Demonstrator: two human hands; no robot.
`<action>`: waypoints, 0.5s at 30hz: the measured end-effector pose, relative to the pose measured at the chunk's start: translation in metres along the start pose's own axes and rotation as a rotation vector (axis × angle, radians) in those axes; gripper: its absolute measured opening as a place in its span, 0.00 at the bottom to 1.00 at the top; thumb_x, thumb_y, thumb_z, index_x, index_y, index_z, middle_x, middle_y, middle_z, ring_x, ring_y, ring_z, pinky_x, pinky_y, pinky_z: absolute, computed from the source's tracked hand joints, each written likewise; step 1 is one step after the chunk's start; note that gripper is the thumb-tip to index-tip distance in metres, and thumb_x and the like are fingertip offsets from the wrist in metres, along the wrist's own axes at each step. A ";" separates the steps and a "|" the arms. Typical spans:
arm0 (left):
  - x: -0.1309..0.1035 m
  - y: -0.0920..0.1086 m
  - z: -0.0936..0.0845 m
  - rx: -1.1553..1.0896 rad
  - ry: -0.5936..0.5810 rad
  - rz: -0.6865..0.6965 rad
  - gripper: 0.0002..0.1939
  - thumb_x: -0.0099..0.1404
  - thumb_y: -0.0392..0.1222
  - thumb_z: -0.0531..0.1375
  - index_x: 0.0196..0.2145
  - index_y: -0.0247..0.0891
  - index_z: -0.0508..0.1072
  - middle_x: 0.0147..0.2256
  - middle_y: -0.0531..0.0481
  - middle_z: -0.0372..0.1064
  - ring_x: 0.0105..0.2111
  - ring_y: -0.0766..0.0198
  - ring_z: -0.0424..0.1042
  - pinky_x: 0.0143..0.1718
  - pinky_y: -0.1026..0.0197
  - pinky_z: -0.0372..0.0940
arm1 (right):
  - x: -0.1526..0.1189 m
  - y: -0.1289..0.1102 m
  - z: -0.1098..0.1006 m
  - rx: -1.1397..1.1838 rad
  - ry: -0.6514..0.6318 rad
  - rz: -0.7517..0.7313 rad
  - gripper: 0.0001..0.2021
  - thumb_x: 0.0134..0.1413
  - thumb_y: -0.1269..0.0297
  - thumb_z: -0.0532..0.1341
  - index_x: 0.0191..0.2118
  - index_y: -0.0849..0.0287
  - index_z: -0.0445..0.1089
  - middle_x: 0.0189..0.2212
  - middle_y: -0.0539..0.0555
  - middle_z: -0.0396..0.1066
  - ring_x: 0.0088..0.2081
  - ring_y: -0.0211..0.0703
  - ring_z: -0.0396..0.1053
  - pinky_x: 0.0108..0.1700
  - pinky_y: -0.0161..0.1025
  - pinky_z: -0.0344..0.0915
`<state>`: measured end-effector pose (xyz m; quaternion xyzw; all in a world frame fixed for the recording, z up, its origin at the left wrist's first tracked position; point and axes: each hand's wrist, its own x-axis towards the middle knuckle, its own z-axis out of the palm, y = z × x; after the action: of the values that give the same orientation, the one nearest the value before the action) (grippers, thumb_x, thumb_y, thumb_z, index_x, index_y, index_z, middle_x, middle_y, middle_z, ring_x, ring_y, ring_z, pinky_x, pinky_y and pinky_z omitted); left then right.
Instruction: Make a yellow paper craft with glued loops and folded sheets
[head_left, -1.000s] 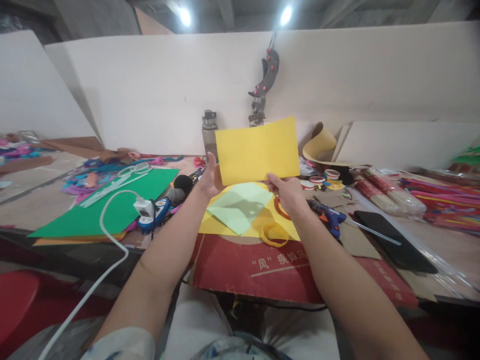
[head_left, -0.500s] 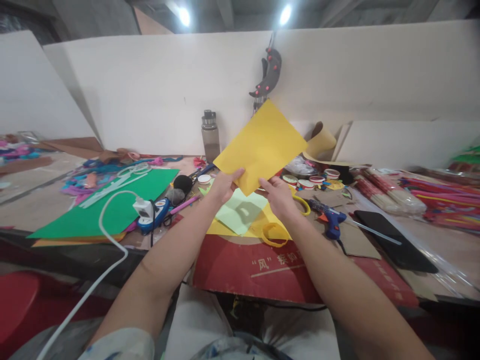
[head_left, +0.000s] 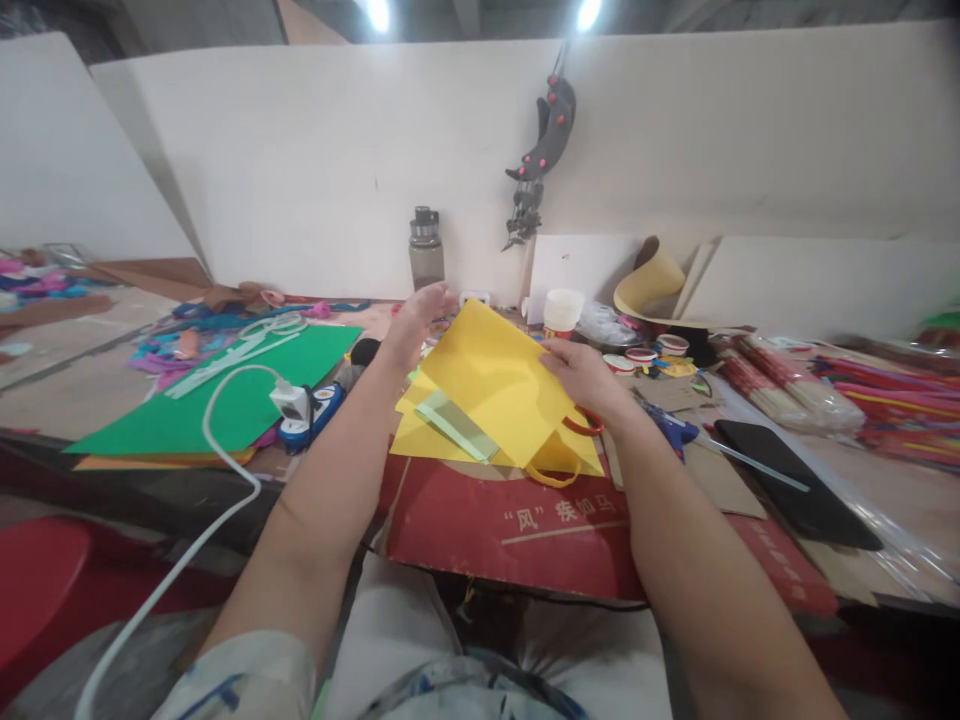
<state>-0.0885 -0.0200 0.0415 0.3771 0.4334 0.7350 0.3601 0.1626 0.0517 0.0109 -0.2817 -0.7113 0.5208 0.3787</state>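
A yellow sheet [head_left: 499, 380] lies tilted low over the work spot, its right corner pinched by my right hand [head_left: 585, 375]. My left hand [head_left: 421, 315] is raised just beyond the sheet's upper left edge, apart from it, fingers stretched out. Under the sheet, a pale green sheet [head_left: 457, 425] shows in part on more yellow paper [head_left: 412, 440]. An orange-yellow ring [head_left: 555, 480] pokes out at the lower right, and a red ring [head_left: 583, 425] sits beside my right wrist.
Green sheets [head_left: 217, 400], a white plug [head_left: 291, 403] and its cable are at left. A bottle [head_left: 426, 250] and paper cup [head_left: 561, 312] stand behind. A blue glue gun [head_left: 671, 428] and black phone [head_left: 795, 480] lie at right. Red cardboard [head_left: 510, 530] covers the front edge.
The yellow sheet has come down from upright to low over the other papers. My left hand has let go of it and moved up and left. My right hand has shifted slightly right along its edge.
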 end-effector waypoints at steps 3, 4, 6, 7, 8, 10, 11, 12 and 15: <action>-0.009 -0.006 0.004 0.199 -0.187 -0.095 0.23 0.49 0.40 0.72 0.44 0.35 0.78 0.39 0.41 0.78 0.39 0.54 0.77 0.42 0.58 0.70 | -0.003 -0.003 0.001 -0.057 -0.046 0.020 0.04 0.44 0.65 0.67 0.29 0.59 0.76 0.25 0.48 0.76 0.26 0.40 0.69 0.27 0.32 0.62; -0.010 -0.009 0.005 0.249 -0.214 -0.112 0.21 0.49 0.40 0.72 0.42 0.35 0.79 0.35 0.42 0.78 0.35 0.55 0.77 0.38 0.58 0.71 | -0.003 -0.003 0.000 -0.074 -0.031 0.027 0.05 0.44 0.64 0.68 0.30 0.59 0.77 0.25 0.49 0.76 0.26 0.40 0.69 0.26 0.33 0.62; -0.011 -0.016 0.007 0.287 -0.188 -0.116 0.16 0.50 0.42 0.71 0.37 0.34 0.79 0.31 0.44 0.78 0.30 0.55 0.77 0.32 0.59 0.70 | 0.000 -0.001 -0.002 -0.116 0.042 0.040 0.09 0.44 0.62 0.68 0.33 0.60 0.77 0.25 0.49 0.76 0.26 0.40 0.70 0.26 0.33 0.61; -0.010 -0.019 0.007 0.283 -0.155 -0.113 0.14 0.51 0.43 0.71 0.36 0.34 0.79 0.30 0.45 0.77 0.29 0.56 0.76 0.31 0.59 0.70 | 0.001 0.000 -0.004 -0.136 0.096 0.039 0.11 0.45 0.61 0.68 0.35 0.60 0.77 0.25 0.50 0.76 0.26 0.40 0.70 0.25 0.33 0.61; -0.008 -0.022 0.006 0.272 -0.125 -0.113 0.14 0.52 0.43 0.70 0.35 0.34 0.79 0.30 0.46 0.77 0.29 0.56 0.76 0.31 0.58 0.71 | 0.003 0.002 -0.006 -0.144 0.152 0.035 0.12 0.46 0.59 0.67 0.36 0.60 0.77 0.26 0.50 0.75 0.26 0.40 0.70 0.26 0.33 0.62; -0.002 -0.027 0.002 0.247 -0.081 -0.126 0.14 0.52 0.43 0.70 0.36 0.34 0.79 0.30 0.47 0.77 0.31 0.56 0.77 0.33 0.57 0.72 | 0.007 0.006 -0.008 -0.099 0.259 0.042 0.13 0.47 0.59 0.66 0.39 0.59 0.75 0.28 0.50 0.75 0.27 0.40 0.71 0.27 0.33 0.64; 0.001 -0.029 0.000 0.240 -0.061 -0.133 0.15 0.52 0.43 0.70 0.36 0.34 0.78 0.30 0.47 0.77 0.31 0.56 0.77 0.35 0.55 0.72 | 0.009 0.008 -0.008 -0.055 0.299 0.062 0.14 0.48 0.59 0.65 0.40 0.58 0.73 0.29 0.51 0.75 0.28 0.40 0.71 0.27 0.34 0.66; 0.004 -0.031 -0.002 0.228 -0.038 -0.142 0.15 0.52 0.43 0.70 0.36 0.33 0.78 0.30 0.47 0.77 0.32 0.56 0.77 0.37 0.55 0.72 | 0.010 0.010 -0.008 -0.009 0.324 0.098 0.15 0.48 0.60 0.65 0.43 0.58 0.71 0.30 0.51 0.75 0.28 0.40 0.72 0.28 0.35 0.67; 0.012 -0.040 -0.009 0.171 0.077 -0.175 0.13 0.52 0.40 0.69 0.34 0.31 0.75 0.29 0.46 0.76 0.31 0.58 0.77 0.39 0.55 0.72 | 0.012 0.018 -0.003 0.033 0.314 0.200 0.19 0.47 0.64 0.65 0.47 0.56 0.66 0.31 0.51 0.75 0.27 0.41 0.72 0.26 0.37 0.68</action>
<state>-0.0942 0.0020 0.0046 0.3387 0.5392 0.6750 0.3727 0.1588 0.0686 -0.0026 -0.4227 -0.6033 0.5169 0.4360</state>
